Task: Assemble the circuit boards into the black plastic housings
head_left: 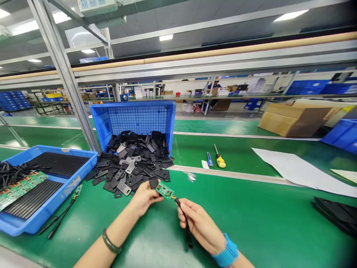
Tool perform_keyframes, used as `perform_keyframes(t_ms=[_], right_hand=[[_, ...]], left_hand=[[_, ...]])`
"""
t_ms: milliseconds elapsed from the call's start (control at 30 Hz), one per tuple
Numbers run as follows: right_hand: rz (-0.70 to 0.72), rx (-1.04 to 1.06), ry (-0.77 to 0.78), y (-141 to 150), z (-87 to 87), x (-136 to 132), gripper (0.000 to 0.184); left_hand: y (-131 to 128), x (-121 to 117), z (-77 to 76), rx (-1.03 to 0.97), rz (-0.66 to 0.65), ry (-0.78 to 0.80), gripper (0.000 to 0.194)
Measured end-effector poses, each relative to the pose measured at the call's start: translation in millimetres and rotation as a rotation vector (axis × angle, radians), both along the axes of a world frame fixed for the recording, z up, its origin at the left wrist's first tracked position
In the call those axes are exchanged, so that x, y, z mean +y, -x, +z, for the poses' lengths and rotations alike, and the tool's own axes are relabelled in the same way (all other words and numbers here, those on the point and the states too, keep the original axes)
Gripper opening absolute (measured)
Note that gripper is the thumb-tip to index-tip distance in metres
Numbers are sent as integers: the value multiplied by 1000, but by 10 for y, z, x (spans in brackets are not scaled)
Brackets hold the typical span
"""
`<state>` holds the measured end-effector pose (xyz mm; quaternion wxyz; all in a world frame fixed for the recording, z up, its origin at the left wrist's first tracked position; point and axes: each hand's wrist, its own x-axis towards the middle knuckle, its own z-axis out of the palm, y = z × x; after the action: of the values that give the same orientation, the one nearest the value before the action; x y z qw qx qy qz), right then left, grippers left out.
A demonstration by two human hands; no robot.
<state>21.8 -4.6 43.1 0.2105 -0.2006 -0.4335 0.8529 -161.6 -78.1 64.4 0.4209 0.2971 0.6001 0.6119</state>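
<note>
My left hand [145, 197] is closed on a small black plastic cover [153, 182]. Right against that cover is a green circuit board [165, 190] with a small digit display; whether the board sits inside it I cannot tell. Black cables [187, 227] run from the board's wired end, and my right hand [199, 221] pinches them close to the board. Just beyond my left hand lies a heap of black plastic covers [131, 163], some showing a grey face, spilling from a blue crate [133, 106] tipped on its side.
At left, a blue tray [69, 182] holds several cabled boards and black slotted strips. Another cabled board [77, 191] lies beside it. Farther back are a blue cutter [209, 159], a yellow screwdriver [221, 160], paper [301, 173] and a cardboard box [290, 119]. A metal post [69, 82] rises behind the tray.
</note>
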Motion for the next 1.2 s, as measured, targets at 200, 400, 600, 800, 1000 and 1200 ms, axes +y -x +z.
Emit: perform_keyframes(t_ms=[200,400,600,800,1000,1200], right_hand=[[-106,-99,-30,-6,-89,4,40],[-83,-107,38,-28,-82,-38,39],[-45,-148,105,-49,-80,-26,39],[-22,-191,202,-72,-37,-3,39],[-26,-199,161,-59,-52,-22,41],[-14,-212,92,-9,-101,-100,42]], left_hand=[[-268,-102,-72,-358,-186,-207,28],[-272,-129,-175,-296,-133,-197,48],[-319,-138,-181,-307,-105,-216,61],[-355,-142,-177,-312,-82,-224,56],[-366,-138,-173,-343,-74,-212,56],[-412,-114,-193,-367,-24,-199,40]])
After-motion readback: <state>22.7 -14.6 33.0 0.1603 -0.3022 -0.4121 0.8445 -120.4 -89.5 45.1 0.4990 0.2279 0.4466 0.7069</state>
